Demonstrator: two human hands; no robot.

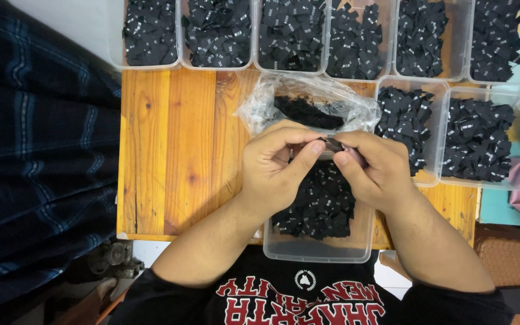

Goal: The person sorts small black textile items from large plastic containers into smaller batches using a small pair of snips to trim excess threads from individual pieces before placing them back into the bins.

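Above the near clear tub (318, 248) — landmark for all positions below — both hands meet at mid-height. Left hand (272, 165) and right hand (375, 168) pinch one small black label (333, 144) between them; thumbs and forefingers are narrowed onto it, remaining fingers curled. Whether it is a single label or a thin stack, cannot tell.

Near tub: rectangular, transparent, holding a loose heap of black labels (322, 207) with tiny white marks; it overhangs the front edge of the wooden table (176, 150).

Just behind the tub — a crumpled clear plastic bag (308, 103), black labels showing inside it.

Right of the tub: two more clear tubs, the nearer one (410, 123) and the farther one (482, 141), both heaped with the same black labels.

Far behind the tub: a row of six clear tubs (290, 36) along the table's back edge, each filled alike.

Left of the tub, beyond the table: dark blue plaid cloth (37, 150).
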